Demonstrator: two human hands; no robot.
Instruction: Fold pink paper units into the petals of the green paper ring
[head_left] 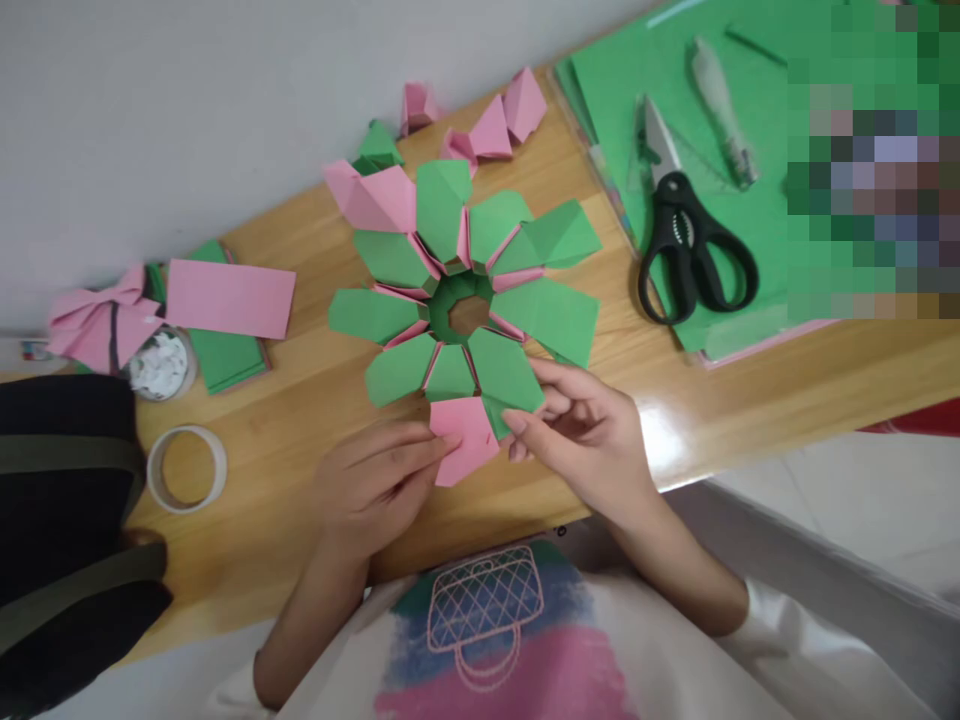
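Observation:
A ring of folded green paper petals point(401, 373) with pink paper between them lies on the wooden table in front of me, with an open hole at its middle. At its near edge, my left hand point(382, 475) pinches a folded pink paper piece point(461, 450) between thumb and fingers. From the right, my right hand point(581, 430) grips a green petal point(510, 375) of the ring, thumb on top and fingers beneath. The pink piece touches or overlaps this petal; exactly how they join is hidden. Another pink piece point(382, 197) sits at the ring's upper left.
Several folded pink pieces point(491, 128) lie by the wall. Black-handled scissors point(682, 230) and a pale pen-like tool point(720, 105) rest on green sheets point(757, 250) at right. Leftward are a tape roll point(187, 470), pink paper strips point(232, 298), a pink bow point(105, 320) and a black bag point(60, 500).

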